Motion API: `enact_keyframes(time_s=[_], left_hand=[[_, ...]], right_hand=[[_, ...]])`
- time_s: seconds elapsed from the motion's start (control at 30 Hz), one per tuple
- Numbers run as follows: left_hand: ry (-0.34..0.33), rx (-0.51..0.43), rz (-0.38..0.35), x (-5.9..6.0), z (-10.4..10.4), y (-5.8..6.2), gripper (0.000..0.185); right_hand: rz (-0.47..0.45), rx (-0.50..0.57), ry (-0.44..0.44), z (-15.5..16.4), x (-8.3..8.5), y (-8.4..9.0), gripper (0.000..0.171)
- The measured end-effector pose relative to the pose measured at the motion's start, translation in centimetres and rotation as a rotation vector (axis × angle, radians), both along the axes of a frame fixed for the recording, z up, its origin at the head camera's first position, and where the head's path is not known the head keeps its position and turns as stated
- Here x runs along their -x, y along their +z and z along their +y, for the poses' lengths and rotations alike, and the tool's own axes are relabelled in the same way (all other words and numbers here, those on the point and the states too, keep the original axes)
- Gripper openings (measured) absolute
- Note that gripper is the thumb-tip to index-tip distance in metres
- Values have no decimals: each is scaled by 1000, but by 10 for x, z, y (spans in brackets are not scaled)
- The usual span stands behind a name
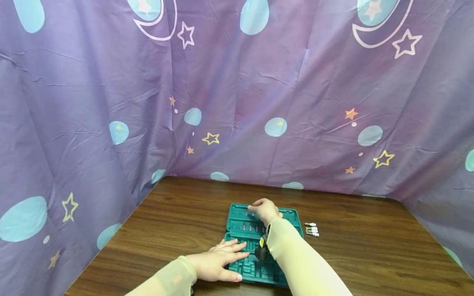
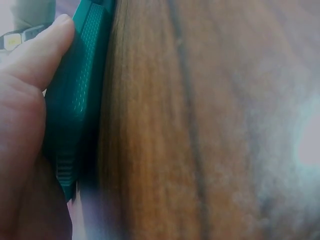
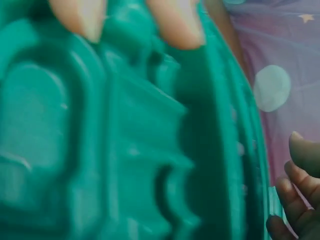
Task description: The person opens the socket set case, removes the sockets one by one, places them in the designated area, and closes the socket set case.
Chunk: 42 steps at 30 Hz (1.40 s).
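A green plastic case (image 1: 244,263) lies unfolded on the table, with moulded slots in both halves. My left hand (image 1: 218,261) rests across the left edge of the near half, fingers spread and straight. In the left wrist view my left thumb (image 2: 42,55) lies along the outer wall of the case. Over the far half, my right hand (image 1: 264,210) has its thumb and fingertips bent close together at the slots; I cannot tell whether they pinch a piece. Several small pinkish bits (image 1: 250,227) stand in rows there. The right wrist view shows curled right fingers (image 3: 287,192) beside the case.
Several small silvery metal pieces (image 1: 312,229) lie in a group on the brown wooden table (image 1: 363,234), right of the case. A purple curtain (image 1: 237,102) with stars and moons hangs behind the table and along its sides. A dark wrist camera (image 1: 261,250) hangs over the near half.
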<state>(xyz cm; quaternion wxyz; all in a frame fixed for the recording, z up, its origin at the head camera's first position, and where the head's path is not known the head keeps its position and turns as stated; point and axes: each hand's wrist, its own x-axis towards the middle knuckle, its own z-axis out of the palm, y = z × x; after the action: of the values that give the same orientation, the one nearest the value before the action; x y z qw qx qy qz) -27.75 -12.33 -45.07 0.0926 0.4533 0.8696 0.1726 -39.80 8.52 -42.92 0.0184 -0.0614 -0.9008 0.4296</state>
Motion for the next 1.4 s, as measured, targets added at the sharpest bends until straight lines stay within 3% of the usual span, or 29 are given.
enact_keyframes(time_s=[0.27,0.5,0.9,1.03,1.23,1.4], left_hand=[[-4,1,27,-2,2,-2,62],[5,-1,16,-2,3,-4,62],[0,-6,15,-1,1,-3,62],[1,-9,25,-1,-1,-1,62],[-3,-13,36,0,-1,-2,61],[-4,-13,32,1,-2,-3,61]], right_hand=[[-95,-208,-17,-3,-3,-9,32],[-153,-266,-59,-3,2,-14,53],[-168,-115,-120,-2,2,-9,53],[-170,-52,-136,-4,1,-10,44],[-129,-52,-103,-4,-2,-13,19],[-85,39,-98,-4,-4,-13,16]])
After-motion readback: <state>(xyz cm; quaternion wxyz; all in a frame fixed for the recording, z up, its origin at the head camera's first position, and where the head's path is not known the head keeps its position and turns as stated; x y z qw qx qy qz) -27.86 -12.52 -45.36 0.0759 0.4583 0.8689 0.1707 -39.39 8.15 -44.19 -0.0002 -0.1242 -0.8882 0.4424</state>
